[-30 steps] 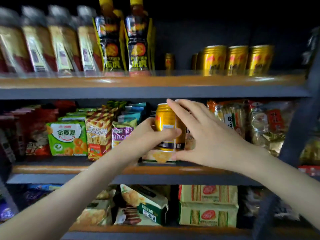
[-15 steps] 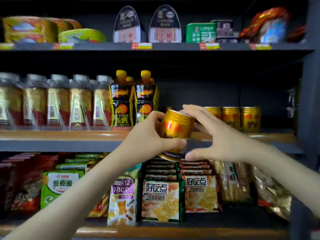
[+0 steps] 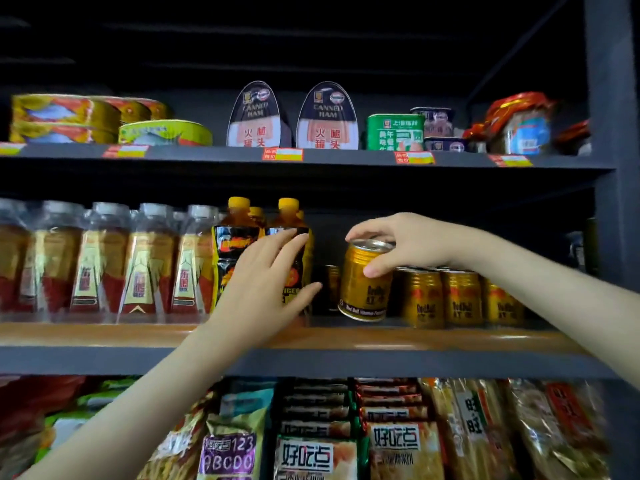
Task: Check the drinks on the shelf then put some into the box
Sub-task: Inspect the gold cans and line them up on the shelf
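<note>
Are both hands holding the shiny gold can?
No, only the right hand holds the gold can, while the left hand is spread open in front of the yellow-capped bottles.

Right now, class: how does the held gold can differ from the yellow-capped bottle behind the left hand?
The gold can is short, metal-topped; the yellow-capped bottle is taller. The can tilts, gripped by the right hand; the bottle stands upright behind the open left hand. Both are drinks at one shelf.
</note>
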Demonstrator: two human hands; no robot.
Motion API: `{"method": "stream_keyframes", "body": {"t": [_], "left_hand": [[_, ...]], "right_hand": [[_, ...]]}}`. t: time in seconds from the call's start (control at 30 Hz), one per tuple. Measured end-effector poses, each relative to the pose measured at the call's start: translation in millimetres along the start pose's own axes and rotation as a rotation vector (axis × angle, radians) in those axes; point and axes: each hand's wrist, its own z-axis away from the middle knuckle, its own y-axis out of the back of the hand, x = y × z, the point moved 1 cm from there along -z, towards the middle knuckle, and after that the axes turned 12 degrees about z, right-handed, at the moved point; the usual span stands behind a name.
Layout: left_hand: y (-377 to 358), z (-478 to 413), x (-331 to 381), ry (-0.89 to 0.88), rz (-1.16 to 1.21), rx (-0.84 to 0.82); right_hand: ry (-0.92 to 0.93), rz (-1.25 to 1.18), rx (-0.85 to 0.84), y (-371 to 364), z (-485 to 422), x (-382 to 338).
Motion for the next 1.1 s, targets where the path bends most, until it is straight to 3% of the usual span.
{"method": "stream_keyframes", "body": {"t": [0.17, 0.3, 0.53, 1.1], "left_hand": [[5, 6, -39, -0.072, -0.214, -0.078], [8, 8, -53, -0.072, -0.22, -0.105], [9, 8, -62, -0.17, -0.185, -0.076], [-1, 7, -70, -0.215, -0.21, -0.003]], "right_hand": [[-0.076, -0.009, -0.062, -2, -27, 16], [-0.086, 0.248, -0.165, -14, -48, 20], [-0.198, 0.425, -0.296, -35, -76, 35], [-0.31, 0.55, -0.44, -56, -94, 57]]}}
